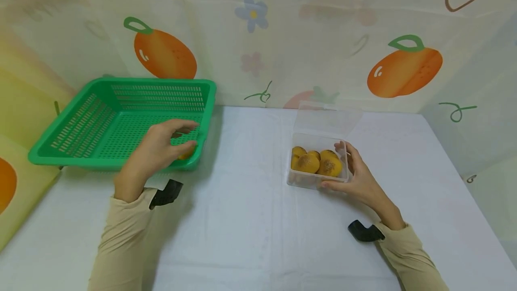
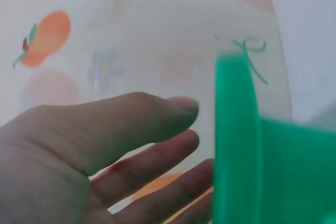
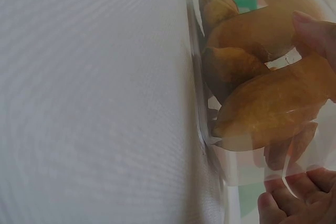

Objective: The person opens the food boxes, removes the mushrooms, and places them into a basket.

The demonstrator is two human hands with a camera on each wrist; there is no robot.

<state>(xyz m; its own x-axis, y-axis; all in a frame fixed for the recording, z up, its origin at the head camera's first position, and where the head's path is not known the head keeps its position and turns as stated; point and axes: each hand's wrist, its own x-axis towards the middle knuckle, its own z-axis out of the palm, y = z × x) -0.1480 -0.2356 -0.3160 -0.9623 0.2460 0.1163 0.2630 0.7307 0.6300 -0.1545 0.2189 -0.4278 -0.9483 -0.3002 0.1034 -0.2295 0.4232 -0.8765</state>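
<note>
on the white cloth-covered table, the left hand loosely cups a yellow bun inside the green perforated plastic basket, seemingly setting it down; the right hand grips the clear plastic box of buns. next likely calls for letting go.

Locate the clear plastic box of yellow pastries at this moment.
In the head view the clear plastic box sits right of centre on the white table, lid open, with the right hand gripping its right side.

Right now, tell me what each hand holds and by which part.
The right hand grips the clear box of buns by its right side wall. The left hand hovers over a yellow bun in the green basket; its grip is unclear.
</note>
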